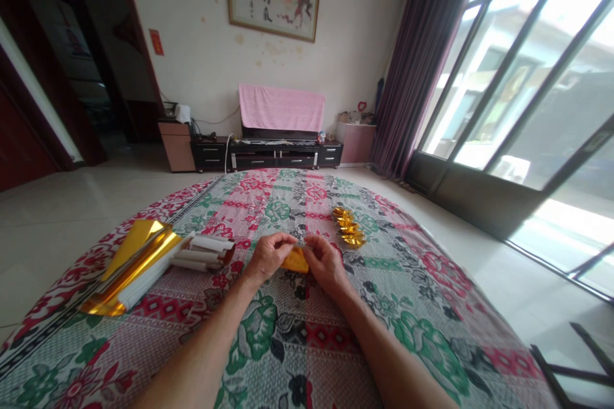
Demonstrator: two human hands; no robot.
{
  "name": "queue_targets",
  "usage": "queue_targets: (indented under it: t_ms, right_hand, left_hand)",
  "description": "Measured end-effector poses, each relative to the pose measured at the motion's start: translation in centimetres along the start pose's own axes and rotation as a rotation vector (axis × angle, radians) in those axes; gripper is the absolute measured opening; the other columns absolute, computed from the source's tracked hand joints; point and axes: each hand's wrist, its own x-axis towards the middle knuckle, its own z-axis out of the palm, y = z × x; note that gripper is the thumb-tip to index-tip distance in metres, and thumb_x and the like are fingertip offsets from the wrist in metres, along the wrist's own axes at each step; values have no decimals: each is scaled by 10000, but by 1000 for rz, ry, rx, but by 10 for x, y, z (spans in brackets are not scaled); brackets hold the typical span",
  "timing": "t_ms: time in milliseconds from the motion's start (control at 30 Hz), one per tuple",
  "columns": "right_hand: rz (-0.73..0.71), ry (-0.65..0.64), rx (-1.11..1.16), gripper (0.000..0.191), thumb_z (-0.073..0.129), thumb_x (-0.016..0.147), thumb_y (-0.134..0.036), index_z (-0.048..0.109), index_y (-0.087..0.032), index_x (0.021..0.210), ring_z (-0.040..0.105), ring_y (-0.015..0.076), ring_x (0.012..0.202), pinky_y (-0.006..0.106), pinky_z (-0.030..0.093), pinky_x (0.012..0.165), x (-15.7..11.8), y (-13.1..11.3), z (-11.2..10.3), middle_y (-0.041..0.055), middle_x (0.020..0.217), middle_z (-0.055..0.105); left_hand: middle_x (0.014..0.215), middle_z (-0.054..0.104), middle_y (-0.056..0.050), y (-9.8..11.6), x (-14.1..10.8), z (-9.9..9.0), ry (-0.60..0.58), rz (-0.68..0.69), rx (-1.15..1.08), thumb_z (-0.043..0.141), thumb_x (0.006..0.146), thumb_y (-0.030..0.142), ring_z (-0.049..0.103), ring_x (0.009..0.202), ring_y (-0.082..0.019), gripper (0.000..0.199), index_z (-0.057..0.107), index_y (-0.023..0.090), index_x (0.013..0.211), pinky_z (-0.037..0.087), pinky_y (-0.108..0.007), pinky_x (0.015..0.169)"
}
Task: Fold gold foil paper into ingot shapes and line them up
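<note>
A small piece of gold foil paper [295,261] is held between my two hands above the patterned cloth. My left hand [268,257] pinches its left upper side with thumb and forefinger. On the other side, my right hand [327,261] grips the right end, its fingers covering part of the paper. Several folded gold foil pieces [350,229] stand in a row just beyond my right hand. Left of my hands lie gold foil sheets [144,262], partly curled with white undersides, and beside them several white paper rolls [204,252].
A flowered cloth [259,332] covers the rounded surface in front of me. Farther off stands a low black cabinet [273,156] with a pink cloth [282,107] over what it bears. Dark legs of furniture [570,367] show at the lower right, and glass doors [518,89] line the right side.
</note>
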Motion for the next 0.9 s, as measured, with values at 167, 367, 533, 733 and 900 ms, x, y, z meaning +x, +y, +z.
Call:
queue_targets:
  t_ms: [167,367,533,733,900]
  right_hand:
    - [-97,28,-305,147,501,742,-178,597,-185,853,547,134,687,237,437,647,0,-7,-2,17,779,611]
    - [-312,-31,-439,175,487,728,-78,603,-190,797,530,160,896,277,403,822,-4,-17,-9,45,930,594]
    - [-339,-262,-481,158,486,749,-71,595,-185,754,533,129,758,238,399,734,-8,-20,-10,15,773,591]
    - [-340,-298,-460,155,511,737,-73,619,-183,761,534,128,788,244,395,759,-9,-20,-12,20,809,595]
    - [-364,-344,-421,108,591,687,-114,610,-175,774,531,130,782,246,405,753,-9,-22,-17,25,853,587]
  left_hand:
    - [751,669,-6,5,-2,1,44,205,434,503,707,132,584,695,-122,199,684,186,771,434,-220,673]
    - [803,676,-15,3,-4,2,-32,243,670,500,722,113,588,759,-139,218,684,199,798,433,-239,718]
    - [817,652,-20,1,-4,2,-54,274,706,481,753,119,579,777,-139,210,671,195,798,434,-246,742]
    - [854,602,-34,-1,-2,-5,-49,349,744,491,732,102,540,856,-157,199,658,191,793,428,-266,797]
    - [821,575,-30,1,-1,-14,-127,396,790,484,711,85,514,854,-160,206,656,198,700,423,-263,780]
